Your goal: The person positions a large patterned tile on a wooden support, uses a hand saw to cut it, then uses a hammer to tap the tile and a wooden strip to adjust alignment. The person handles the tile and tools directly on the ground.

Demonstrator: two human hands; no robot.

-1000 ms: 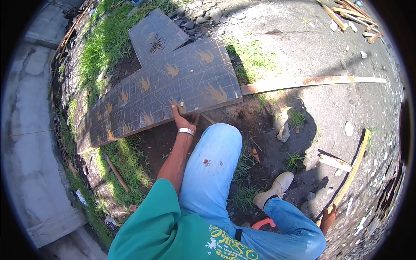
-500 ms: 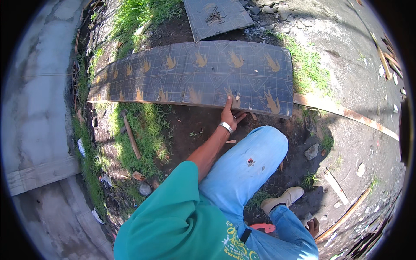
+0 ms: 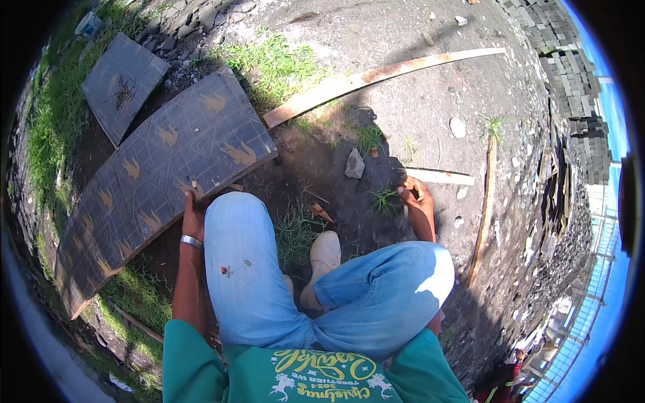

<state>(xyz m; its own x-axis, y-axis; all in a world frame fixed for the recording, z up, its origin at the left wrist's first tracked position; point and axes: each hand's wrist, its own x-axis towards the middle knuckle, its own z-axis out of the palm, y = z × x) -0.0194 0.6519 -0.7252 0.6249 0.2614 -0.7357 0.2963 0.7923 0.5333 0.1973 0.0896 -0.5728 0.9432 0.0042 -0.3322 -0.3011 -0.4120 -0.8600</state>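
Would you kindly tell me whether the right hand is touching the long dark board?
No, the right hand is by one end of a pale wood strip, well apart from the long dark board.

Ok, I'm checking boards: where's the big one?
In the head view, the big board is at left, its near edge in the left hand, the smaller board just beyond.

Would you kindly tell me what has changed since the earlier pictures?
The right hand has moved forward, from beside the bent right leg to in front of it, by the left end of the short pale wood strip; whether it grips this is unclear. The left hand stays at the edge of the patterned dark panel, thumb on top.
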